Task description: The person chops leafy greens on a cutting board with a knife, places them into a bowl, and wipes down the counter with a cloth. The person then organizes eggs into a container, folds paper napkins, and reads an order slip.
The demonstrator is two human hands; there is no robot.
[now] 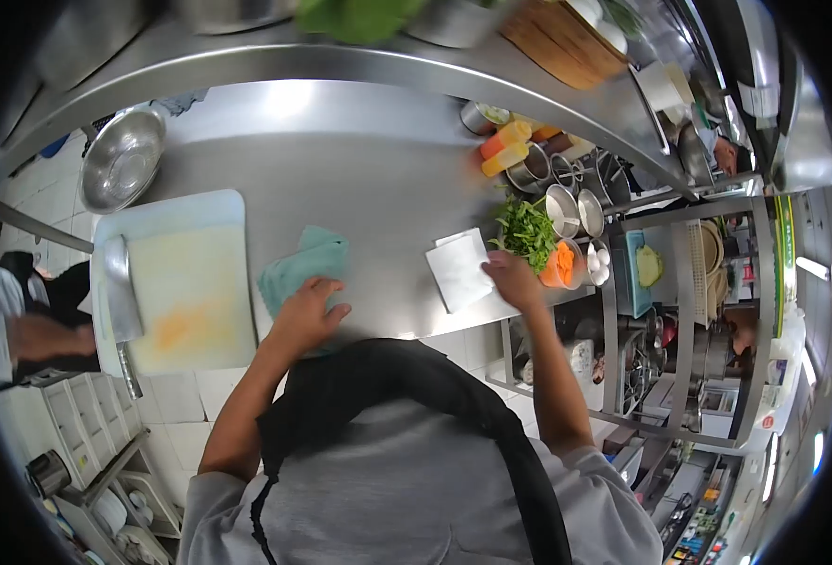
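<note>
Left hand [310, 318]: fingers spreading apart, resting at the near edge of the crumpled teal cloth [305, 266]. Right hand [513, 280]: touching the white, flat, folded-looking sheets [458, 271] lying at its 9 o'clock; cannot tell whether fingertips are closing on them. Leafy green herbs [526, 235] are sitting at its 12 o'clock. Risks: a sideways knuckle bump could be tipping the orange-filled tub [560, 266] at 3 o'clock; damp cloth could be wetting the sheets.
</note>
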